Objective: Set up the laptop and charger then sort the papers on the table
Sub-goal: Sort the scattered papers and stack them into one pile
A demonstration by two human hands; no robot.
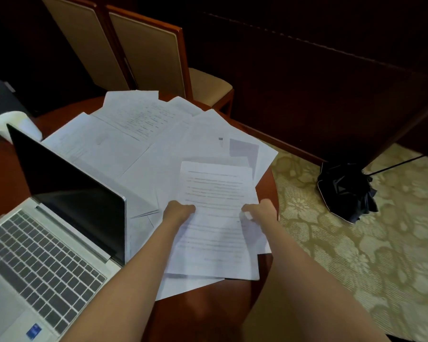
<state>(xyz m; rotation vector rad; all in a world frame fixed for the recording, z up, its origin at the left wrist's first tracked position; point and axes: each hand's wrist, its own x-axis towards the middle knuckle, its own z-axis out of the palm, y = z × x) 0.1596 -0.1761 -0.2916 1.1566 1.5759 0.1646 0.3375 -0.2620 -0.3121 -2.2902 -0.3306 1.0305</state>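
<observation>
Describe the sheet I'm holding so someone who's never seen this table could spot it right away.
On the round wooden table, an open laptop sits at the left and loose papers fan across the rest. Near the right edge, the left hand and right hand grip one sheet by its sides. It alone is held, topmost, printed lines facing up.

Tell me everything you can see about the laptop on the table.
The laptop is silver, metal-looking and open, sitting on the left part of the round reddish-brown table. Its screen is dark, seemingly off, and tilted slightly back. The keyboard has grey keys, and a small blue sticker sits on the palm rest. Scattered papers lie beside and behind its right edge. No charger cable shows.
</observation>
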